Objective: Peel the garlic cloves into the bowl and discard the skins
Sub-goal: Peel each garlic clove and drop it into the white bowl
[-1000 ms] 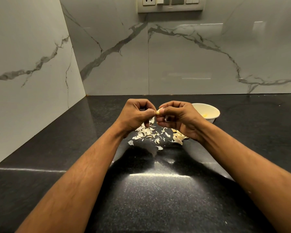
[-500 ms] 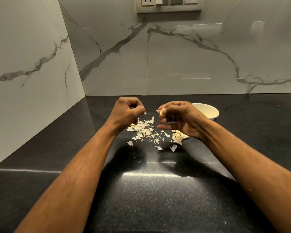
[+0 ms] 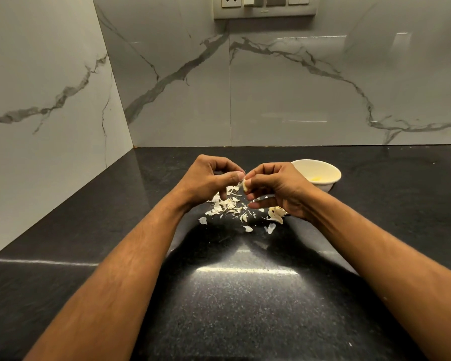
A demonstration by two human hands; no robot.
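Now your left hand (image 3: 211, 178) is back at the clove (image 3: 244, 184), pinching its skin; your right hand (image 3: 274, 188) pinches the clove above the skins (image 3: 229, 204), beside the bowl (image 3: 320, 175). Peeling continues.

bowl (image 3: 320, 169) right, skins (image 3: 229, 204) centre, counter (image 3: 245, 295) bare nearer

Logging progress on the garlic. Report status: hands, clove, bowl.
Right hand pinches garlic clove; left hand pinching at its skin. Skins on countertop. Bowl right, path unobstructed.
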